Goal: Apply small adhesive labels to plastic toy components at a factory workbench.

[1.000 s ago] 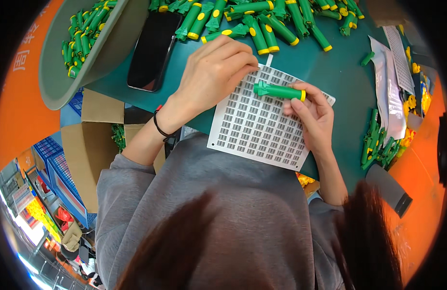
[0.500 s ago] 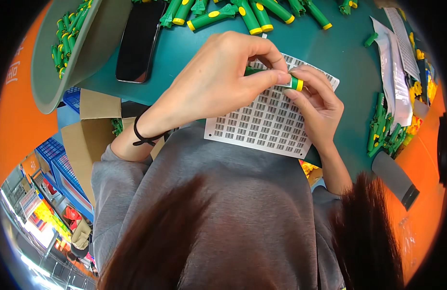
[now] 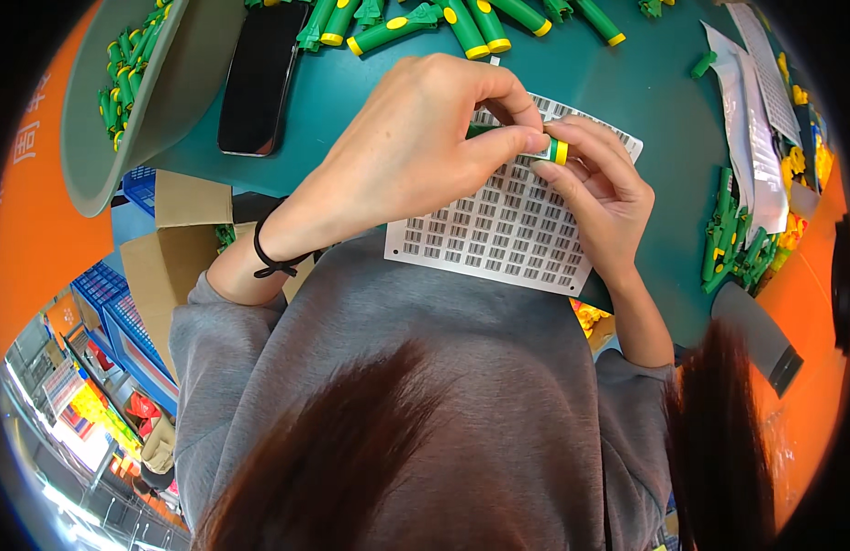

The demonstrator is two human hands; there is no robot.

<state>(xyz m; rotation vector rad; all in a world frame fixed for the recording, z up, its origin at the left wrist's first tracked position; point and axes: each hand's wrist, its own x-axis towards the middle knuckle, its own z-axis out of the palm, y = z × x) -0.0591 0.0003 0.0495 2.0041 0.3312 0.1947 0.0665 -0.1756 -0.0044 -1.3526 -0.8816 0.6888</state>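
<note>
Between my two hands is a small green plastic tube with a yellow end (image 3: 561, 151), held above a white sheet of barcode labels (image 3: 489, 237). My left hand (image 3: 434, 129) wraps over the tube, its thumb and fingers pressing near a small white label on the side. My right hand (image 3: 608, 188) pinches the yellow end between thumb and fingers. Most of the tube's far part is hidden under my left hand. The label sheet lies at the table's near edge, against my grey shirt.
Several green tubes with yellow ends (image 3: 466, 32) lie across the table's far side. A black phone (image 3: 257, 87) and a grey-green bin of green parts (image 3: 99, 174) are at left. More green pieces (image 3: 726, 230) and white plastic packaging (image 3: 751, 138) lie at right. An open cardboard box (image 3: 158, 285) stands below left.
Both hands stay on the tube, which has shifted slightly left and up in view, with its yellow end turned a little. The whole view has moved slightly.
</note>
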